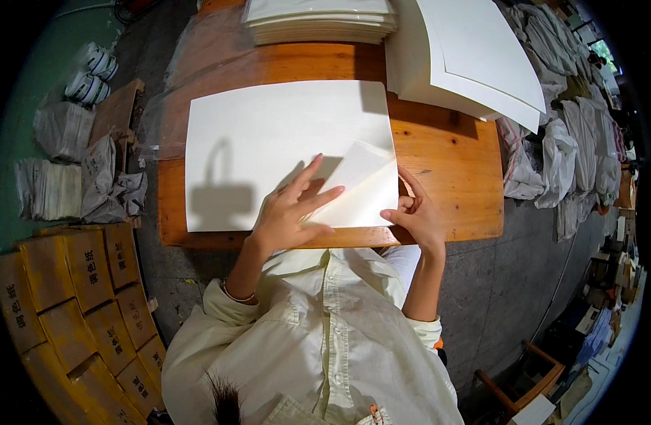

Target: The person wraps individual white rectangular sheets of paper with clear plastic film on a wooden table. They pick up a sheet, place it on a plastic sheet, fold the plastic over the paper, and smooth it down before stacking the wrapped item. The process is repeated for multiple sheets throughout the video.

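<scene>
A large white sheet of paper (pixel 269 134) lies on the wooden table in front of me; whether more sheets lie under it I cannot tell. Over its lower middle, my left hand (pixel 289 209) is open with the fingers spread. A pale, thin flap of paper (pixel 362 164) rises beside its fingertips; it may be a turned-up corner or a separate piece. At the lower right edge, my right hand (pixel 419 216) pinches the sheet, thumb on top and the other fingers curled at the edge, partly hidden.
At the table's (pixel 453 184) far side lie a stack of white paper (pixel 322 28) and, right of it, a tall curved pile of sheets (pixel 467 49). Clear plastic film (pixel 205 71) covers the far left. Cardboard boxes (pixel 92 269) stand left on the floor, white sacks (pixel 559 156) right.
</scene>
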